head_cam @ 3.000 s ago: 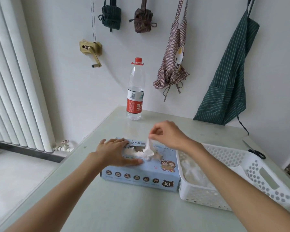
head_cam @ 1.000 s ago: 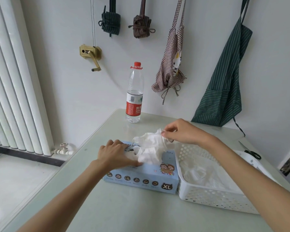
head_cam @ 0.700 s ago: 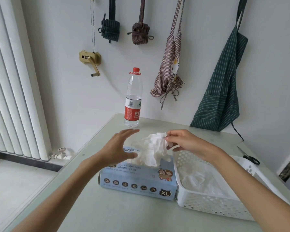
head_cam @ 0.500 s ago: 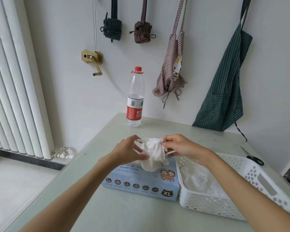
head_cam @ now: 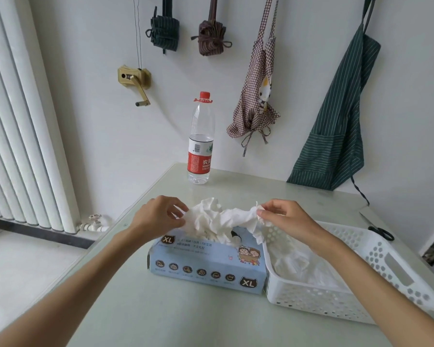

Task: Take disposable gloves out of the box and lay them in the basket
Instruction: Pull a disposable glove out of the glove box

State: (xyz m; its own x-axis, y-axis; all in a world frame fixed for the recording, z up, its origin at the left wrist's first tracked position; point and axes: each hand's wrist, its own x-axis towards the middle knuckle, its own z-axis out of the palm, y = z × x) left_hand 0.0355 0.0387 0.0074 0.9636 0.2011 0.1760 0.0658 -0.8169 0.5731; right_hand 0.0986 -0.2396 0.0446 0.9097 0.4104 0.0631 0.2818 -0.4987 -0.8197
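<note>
Table [head_cam: 161, 316]: box [head_cam: 206, 269] marked "XL", both hands pinch glove [head_cam: 218, 221]

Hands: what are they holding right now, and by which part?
Both hold one crumpled white glove above the box: left hand pinches its left end, right hand its right end.

Left hand [head_cam: 161, 216] is leaving the box [head_cam: 206, 266], now pinching the glove wad [head_cam: 218, 219]; right hand [head_cam: 283, 219] is stretching it toward 3 o'clock.

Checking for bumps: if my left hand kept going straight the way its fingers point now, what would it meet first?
The left hand points rightward along the stretched glove it pinches, so it would likely meet the right hand at the glove's other end first; depth is unclear.
</note>
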